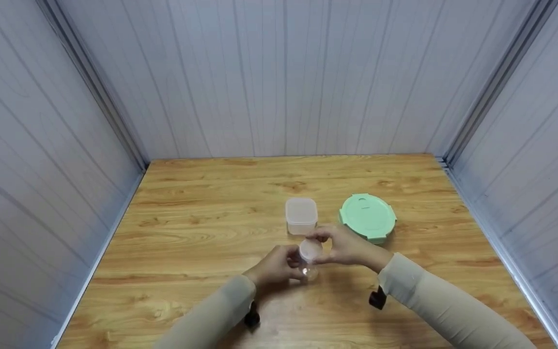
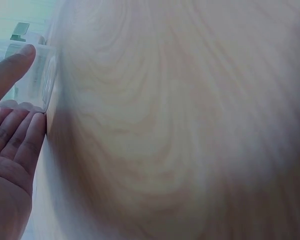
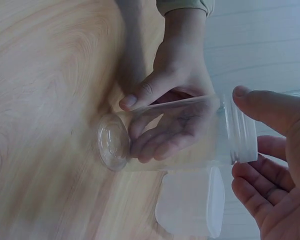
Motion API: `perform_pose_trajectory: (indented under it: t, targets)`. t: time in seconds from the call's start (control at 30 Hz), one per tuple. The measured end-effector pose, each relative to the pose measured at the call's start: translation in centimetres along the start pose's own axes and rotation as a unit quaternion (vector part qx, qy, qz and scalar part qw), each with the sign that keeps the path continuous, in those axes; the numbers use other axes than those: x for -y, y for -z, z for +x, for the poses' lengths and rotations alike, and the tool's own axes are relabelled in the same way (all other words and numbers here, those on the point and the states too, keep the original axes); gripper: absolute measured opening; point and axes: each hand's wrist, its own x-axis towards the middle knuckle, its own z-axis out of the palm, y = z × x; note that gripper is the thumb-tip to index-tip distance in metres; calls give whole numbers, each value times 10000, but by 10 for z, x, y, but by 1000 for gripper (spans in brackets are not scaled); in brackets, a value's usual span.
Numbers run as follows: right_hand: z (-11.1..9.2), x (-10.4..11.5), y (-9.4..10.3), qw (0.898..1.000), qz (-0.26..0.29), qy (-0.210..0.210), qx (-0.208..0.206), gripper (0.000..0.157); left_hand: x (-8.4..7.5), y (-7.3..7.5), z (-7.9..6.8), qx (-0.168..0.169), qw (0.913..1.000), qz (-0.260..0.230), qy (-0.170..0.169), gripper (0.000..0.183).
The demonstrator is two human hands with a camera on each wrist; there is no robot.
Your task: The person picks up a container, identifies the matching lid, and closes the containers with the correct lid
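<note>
A clear plastic jar (image 1: 309,274) with a whitish screw lid (image 1: 311,250) stands on the wooden table between both hands. My left hand (image 1: 273,266) holds the jar's body from the left; in the left wrist view its thumb and fingers (image 2: 26,139) lie on opposite sides of the clear wall. With thumb and fingertips on either side, my right hand (image 1: 349,246) pinches the lid at the top. The right wrist view shows the jar's ridged round base (image 3: 114,142) and the lid (image 3: 246,132) on its mouth. Through the clear wall, nothing shows inside.
Just behind the jar stands a small square translucent container (image 1: 301,216). A round container with a mint-green clip lid (image 1: 368,216) sits to the right, near the right hand. Pale panel walls (image 1: 284,77) enclose the table at the back and both sides.
</note>
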Motion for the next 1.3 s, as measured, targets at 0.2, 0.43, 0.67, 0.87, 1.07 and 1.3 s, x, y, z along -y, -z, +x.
perform_pose_trajectory:
  t: [0.2, 0.43, 0.67, 0.87, 1.07, 1.3]
  targets:
    - [0, 0, -8, 9991, -11, -185, -393, 52, 1, 1, 0, 42, 10000, -34, -15, 34]
    - [-2, 2, -18, 9952, 33, -116, -971, 48, 0, 5, 0, 17, 9999, 94, 106, 34]
    - [-4, 3, -27, 9899, -25, -264, -1393, 48, 0, 4, -1, -21, 9997, 222, 29, 32]
    - [-4, 4, -34, 9849, -289, -448, -1650, 49, -1, 4, 0, -24, 9999, 169, 0, 31]
    - [-3, 5, -31, 9844, -239, -718, -1586, 52, -1, 3, 2, -9, 9998, 197, -54, 31]
    - [-5, 8, -17, 9853, -45, -782, -1517, 50, -1, 4, 1, -5, 9996, 273, -37, 32]
